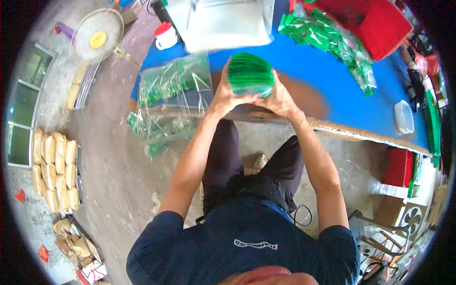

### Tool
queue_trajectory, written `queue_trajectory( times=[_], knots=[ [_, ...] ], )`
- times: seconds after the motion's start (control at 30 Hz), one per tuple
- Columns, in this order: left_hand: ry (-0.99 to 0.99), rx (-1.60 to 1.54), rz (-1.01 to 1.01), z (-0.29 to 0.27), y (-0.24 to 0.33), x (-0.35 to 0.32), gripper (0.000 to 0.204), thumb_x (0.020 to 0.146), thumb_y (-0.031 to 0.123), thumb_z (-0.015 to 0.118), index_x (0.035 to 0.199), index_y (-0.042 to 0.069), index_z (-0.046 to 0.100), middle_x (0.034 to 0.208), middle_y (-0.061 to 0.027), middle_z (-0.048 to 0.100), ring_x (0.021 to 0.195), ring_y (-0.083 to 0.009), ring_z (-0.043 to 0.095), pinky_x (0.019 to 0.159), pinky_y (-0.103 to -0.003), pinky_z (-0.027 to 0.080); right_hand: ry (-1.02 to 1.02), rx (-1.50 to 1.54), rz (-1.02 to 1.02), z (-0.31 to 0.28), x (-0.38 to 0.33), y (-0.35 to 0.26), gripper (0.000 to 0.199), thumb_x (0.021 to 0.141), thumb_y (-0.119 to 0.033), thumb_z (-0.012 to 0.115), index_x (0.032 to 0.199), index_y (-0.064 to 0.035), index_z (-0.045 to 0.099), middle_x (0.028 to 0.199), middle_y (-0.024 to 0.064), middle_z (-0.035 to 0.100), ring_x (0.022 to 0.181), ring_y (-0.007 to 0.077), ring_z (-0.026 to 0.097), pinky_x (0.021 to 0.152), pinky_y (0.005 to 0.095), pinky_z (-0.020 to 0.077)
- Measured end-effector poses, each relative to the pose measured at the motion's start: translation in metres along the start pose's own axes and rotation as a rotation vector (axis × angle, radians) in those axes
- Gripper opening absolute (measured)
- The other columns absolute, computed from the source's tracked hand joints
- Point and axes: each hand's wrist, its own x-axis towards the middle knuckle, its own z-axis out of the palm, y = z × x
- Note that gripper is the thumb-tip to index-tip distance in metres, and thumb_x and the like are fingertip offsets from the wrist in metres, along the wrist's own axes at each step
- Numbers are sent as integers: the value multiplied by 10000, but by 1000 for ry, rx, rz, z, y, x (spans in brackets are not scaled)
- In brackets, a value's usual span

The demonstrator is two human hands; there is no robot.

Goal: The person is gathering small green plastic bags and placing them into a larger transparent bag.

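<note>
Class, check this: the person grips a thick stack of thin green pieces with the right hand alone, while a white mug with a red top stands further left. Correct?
No: the head view shows the bare left hand and bare right hand both gripping the thick stack of thin green pieces. The rest stands.

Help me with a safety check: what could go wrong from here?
The green stack is held between the left hand and right hand; if either loosens, layers might slip out. Clear plastic hangs past the near edge of the table and could slide off. The cup stands near the table's left edge, so a knock might topple it.
</note>
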Motion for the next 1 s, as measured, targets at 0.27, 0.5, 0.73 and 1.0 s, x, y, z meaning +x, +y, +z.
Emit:
queue_trajectory(
  times=[0.27,0.5,0.73,1.0],
  knots=[
    [53,240,85,-5,-22,-12,1250,611,85,926,1541,56,92,1422,-149,410,1322,-263,418,1106,-384,363,-98,6,76,0,-4,-15,983,564,-292,947,1349,-6,428,1166,177,650,1100,341,626,974,435,486],
    [-47,392,268,3,-21,-11,810,649,160,906,1340,47,498,1357,-132,499,1227,-235,500,1043,-385,429,-177,12,38,-7,-20,7,742,657,-277,873,1233,27,517,1111,208,663,1019,363,654,899,440,517],
    [14,-384,-229,-2,28,-74,683,591,191,939,1179,43,625,1043,-16,665,953,-141,606,866,-318,487,-207,339,210,-23,-54,-65,881,785,-741,622,1184,36,505,942,165,689,906,340,682,801,426,548],
    [-228,-552,-183,14,12,-76,906,719,308,813,1465,67,358,1409,-80,483,1236,-187,512,1041,-378,428,-486,1798,808,46,-105,-78,904,807,-809,457,1400,-127,478,1383,168,534,1199,364,561,984,553,463]
  ],
)
